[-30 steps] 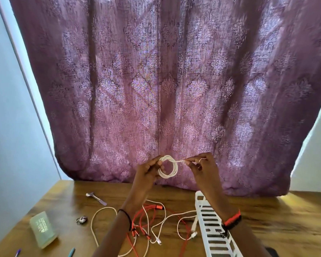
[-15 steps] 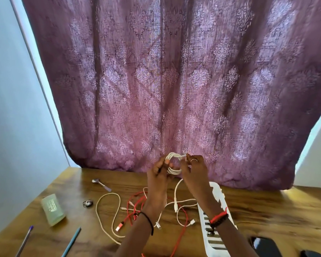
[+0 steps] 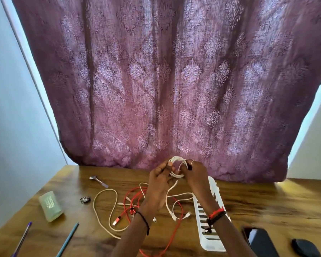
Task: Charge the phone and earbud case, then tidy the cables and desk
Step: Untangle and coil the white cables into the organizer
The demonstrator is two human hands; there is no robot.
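Note:
Above the wooden desk (image 3: 267, 201) both hands hold a small coil of white cable (image 3: 176, 166). My left hand (image 3: 160, 179) grips the coil's left side, and my right hand (image 3: 193, 175) pinches its right side; a loose tail hangs from the coil to the desk. Below lie a tangled red cable (image 3: 137, 203), a beige cable (image 3: 104, 210) and more white cable (image 3: 178, 206). A black phone (image 3: 260, 242) lies at the bottom right, with a dark earbud case (image 3: 304, 247) beside it.
A white slotted tray (image 3: 209, 232) runs under my right forearm. On the left sit a pale green box (image 3: 50, 205), two pens (image 3: 68, 238), a small metal piece (image 3: 85, 199) and a clip-like item (image 3: 98, 180). A purple curtain (image 3: 165, 80) hangs behind the desk.
The camera has tilted down, showing more of the desk, the phone and the earbud case. My hands have closed in on the white coil, and a tail now hangs from it.

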